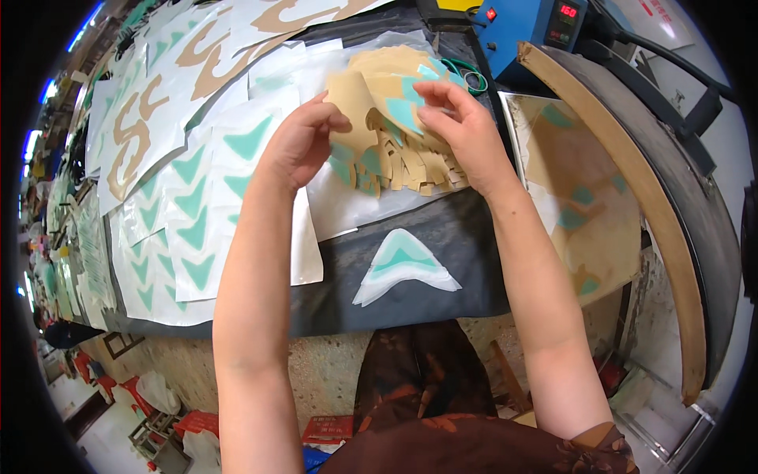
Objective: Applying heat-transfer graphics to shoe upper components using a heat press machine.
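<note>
My left hand [304, 141] has its fingers curled at the left edge of a thin tan cut piece [351, 107], lifted and slightly blurred. Thumb and fingers of my right hand [467, 130] close on that piece's right end, where a teal patch [403, 113] shows. Below and behind it lies a fanned pile of similar tan pieces [410, 162] with slit edges and teal patches, resting on a pale plastic sheet [347, 212]. Nearer me, a small stack of translucent white V-shaped pieces [404, 267] with a teal middle lies on the dark cloth.
White sheets [300, 265] bearing teal V shapes cover the left of the black-covered table [332, 304]. Farther back are sheets with brown curved shapes [130, 150]. At right stand a blue control box [513, 39], a curved tan-edged press part [632, 158] and a tan board [588, 229].
</note>
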Demonstrator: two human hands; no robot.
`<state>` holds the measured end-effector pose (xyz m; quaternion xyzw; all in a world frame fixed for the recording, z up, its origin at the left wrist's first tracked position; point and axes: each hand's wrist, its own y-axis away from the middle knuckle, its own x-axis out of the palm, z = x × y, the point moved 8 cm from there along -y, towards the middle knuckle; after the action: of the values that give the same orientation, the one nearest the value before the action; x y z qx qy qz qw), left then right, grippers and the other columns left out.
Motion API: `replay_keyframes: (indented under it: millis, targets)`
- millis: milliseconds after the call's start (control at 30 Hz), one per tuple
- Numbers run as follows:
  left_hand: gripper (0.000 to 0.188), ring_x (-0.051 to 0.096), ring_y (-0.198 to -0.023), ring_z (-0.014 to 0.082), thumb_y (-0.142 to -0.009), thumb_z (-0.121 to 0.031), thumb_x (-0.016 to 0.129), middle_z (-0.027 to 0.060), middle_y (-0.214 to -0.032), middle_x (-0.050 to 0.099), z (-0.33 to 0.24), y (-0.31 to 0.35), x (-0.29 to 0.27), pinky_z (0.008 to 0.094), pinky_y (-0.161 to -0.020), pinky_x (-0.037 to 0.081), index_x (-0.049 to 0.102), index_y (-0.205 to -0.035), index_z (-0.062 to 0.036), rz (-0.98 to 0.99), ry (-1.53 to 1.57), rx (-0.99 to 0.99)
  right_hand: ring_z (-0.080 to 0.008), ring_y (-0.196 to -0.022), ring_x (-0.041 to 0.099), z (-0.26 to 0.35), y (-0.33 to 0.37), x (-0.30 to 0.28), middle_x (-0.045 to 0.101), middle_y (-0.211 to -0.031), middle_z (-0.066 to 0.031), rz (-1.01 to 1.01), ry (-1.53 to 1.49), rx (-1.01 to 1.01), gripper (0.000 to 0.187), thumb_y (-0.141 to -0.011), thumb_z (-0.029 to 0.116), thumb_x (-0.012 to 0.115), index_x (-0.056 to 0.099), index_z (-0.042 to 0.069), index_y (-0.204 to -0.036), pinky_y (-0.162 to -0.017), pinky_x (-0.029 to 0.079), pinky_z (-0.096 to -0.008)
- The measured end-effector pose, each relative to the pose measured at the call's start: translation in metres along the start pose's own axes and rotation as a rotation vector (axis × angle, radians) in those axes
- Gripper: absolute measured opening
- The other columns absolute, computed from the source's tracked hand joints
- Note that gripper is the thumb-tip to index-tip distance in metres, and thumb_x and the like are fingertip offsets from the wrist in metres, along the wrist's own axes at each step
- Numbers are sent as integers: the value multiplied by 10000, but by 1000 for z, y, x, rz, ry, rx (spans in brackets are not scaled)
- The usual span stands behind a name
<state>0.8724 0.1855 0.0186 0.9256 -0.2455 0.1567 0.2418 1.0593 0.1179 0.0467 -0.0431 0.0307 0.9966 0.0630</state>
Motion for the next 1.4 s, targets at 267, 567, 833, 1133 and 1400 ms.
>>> replay_keyframes:
  millis: [267,567,833,1133,1400]
  targets:
    - [779,575,-1132,251,-660,-131,610,130,-1231,583,-31,65,72,517,-1010,491,429,-1399,37,298,-11,-27,-178,-1352,388,25,5,0,509,-1385,-71,295,-275,-16,550,-976,425,553,515,59,-1384,-1155,234,-331]
    - [867,668,-1038,340,-556,-78,663,225,-1187,631,-17,132,124,650,-1009,448,410,-1359,131,404,39,-156,-79,-1113,525,35,130,-26,612,-1188,-27,611,-512,-35,486,-859,139,734,553,1,-1288,-937,429,-241]
    - [567,657,-1008,292,-765,-90,670,165,-1219,633,39,128,241,474,-836,565,530,-1294,56,438,-29,-194,-64,-861,562,31,273,-159,647,-939,3,268,-217,84,284,-879,128,689,611,-17,-1110,-793,458,-249]
    - [509,626,-932,119,-841,-63,546,59,-1125,642,119,17,392,302,-811,525,514,-1341,25,557,-646,-288,-30,-829,560,-27,325,-304,629,-930,32,-282,-423,101,211,-931,99,643,619,15,-1123,-711,459,-215]
    - [391,577,-817,51,-886,-146,644,-35,-982,648,157,-32,459,246,-733,468,615,-1269,-76,393,-880,-372,-223,-846,635,-47,323,-401,670,-907,-111,-490,154,199,331,-870,123,668,576,24,-1173,-748,497,-336]
